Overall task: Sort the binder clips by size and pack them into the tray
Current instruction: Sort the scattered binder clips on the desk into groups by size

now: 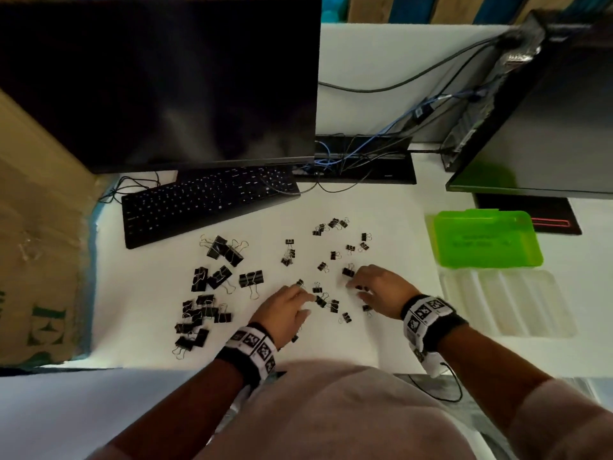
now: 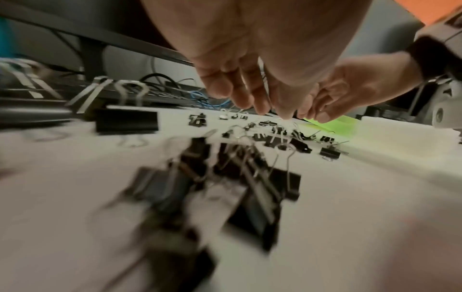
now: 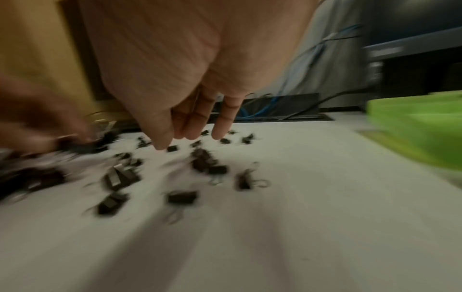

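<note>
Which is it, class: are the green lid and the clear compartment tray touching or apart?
Cannot tell. In the head view the green lid ends right at the clear compartment tray, but neither contact nor a gap shows plainly.

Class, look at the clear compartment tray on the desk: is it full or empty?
Empty. The clear tray shows only bare ribbed compartments; all the binder clips lie on the desk.

Head looks down; blurry wrist views seemingly skim desk (image 1: pixel 381 207)
</note>
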Demonstrator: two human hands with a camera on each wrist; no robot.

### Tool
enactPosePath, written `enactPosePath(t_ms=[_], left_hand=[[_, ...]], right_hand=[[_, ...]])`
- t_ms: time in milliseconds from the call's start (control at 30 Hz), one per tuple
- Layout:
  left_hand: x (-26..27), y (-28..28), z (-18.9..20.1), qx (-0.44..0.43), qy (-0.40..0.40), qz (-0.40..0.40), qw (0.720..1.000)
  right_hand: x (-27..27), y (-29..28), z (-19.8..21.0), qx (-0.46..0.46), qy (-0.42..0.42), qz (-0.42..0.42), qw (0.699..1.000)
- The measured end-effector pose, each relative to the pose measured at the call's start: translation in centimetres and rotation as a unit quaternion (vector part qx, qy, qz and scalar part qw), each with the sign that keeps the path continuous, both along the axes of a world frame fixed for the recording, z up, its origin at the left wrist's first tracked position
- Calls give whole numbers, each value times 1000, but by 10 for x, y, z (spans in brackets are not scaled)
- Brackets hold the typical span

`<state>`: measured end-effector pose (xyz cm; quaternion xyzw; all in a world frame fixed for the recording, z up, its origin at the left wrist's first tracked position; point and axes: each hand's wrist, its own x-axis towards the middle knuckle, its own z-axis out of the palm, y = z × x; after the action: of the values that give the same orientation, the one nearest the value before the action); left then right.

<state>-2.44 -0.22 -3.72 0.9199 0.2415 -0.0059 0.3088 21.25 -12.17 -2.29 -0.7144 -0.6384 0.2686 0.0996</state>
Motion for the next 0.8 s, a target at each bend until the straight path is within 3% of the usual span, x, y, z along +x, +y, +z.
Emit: enactPosePath(t_ms=[67,133,267,367,467,533,667,800], left_hand=[[24,-1,-4,14,19,-20,1000],[41,0,-7,33,56,-41,997],[52,2,-10,70,135,-65,986],[50,1,-13,64,108,-49,991],[54,4,-8,15,43,-6,999],[68,7,-1,-15,0,9,1000],[106,12,7,-27,-29,-12,999],[134,10,2,-41,47,-64,996]], right_hand=[[-24,3,-3,21,-10,108,994],[-44,6,-7,37,-38,165,985],[-46,5,-20,23,-62,166,984],[-35,3,-18,8,-27,104,994],[-19,7,-5,-32,63,-106,992],[-8,11,-2,-74,52,-175,980],[0,19,-2,-150,-14,-105,983],[4,17,-7,-159,-26,-93,983]])
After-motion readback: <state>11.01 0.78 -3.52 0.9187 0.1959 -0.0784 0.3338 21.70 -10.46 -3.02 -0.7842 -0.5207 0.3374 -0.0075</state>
